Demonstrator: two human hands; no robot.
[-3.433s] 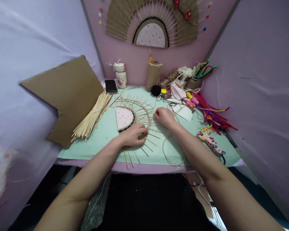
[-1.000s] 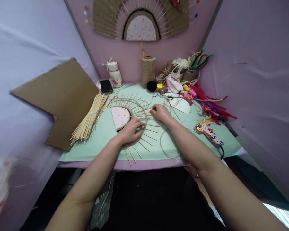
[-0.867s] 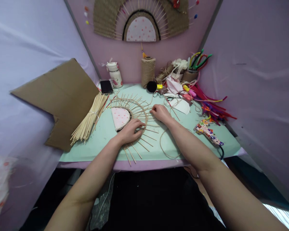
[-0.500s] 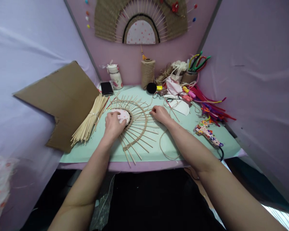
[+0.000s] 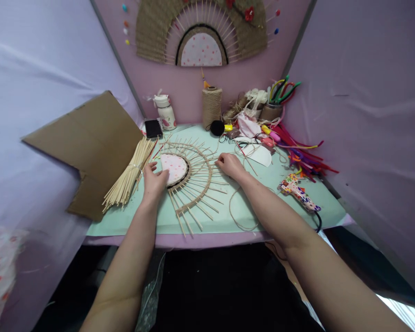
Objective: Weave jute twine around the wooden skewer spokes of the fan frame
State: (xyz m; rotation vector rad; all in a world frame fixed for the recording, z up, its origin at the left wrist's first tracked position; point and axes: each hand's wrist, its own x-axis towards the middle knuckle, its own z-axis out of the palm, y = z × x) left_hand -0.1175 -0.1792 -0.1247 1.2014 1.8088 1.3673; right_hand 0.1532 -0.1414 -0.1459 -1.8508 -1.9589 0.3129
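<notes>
A half-round fan frame with thin sticks and a band of woven twine [image 5: 210, 177] lies on the pale green table. Its white, dotted centre piece [image 5: 174, 168] faces left. My left hand [image 5: 154, 180] is at the straight left edge of that centre, thumb on the edge and fingers apart. At the stick tips on the right, my right hand [image 5: 228, 165] has its fingers pinched together; what they hold is too small to make out, though loose twine [image 5: 230, 208] loops on the table below it.
A stick bundle [image 5: 126, 177] and cardboard [image 5: 90, 143] stand left. Behind are a bottle [image 5: 166, 113], phone [image 5: 153, 128] and twine spool [image 5: 212, 108]. Pipe cleaners [image 5: 299, 150] and a patterned glue gun [image 5: 299, 191] lie right. A finished fan [image 5: 148, 37] hangs on the wall.
My left hand has slid left off the dotted centre to its edge, uncovering it. The fan frame has turned or shifted slightly. My right hand has hardly moved.
</notes>
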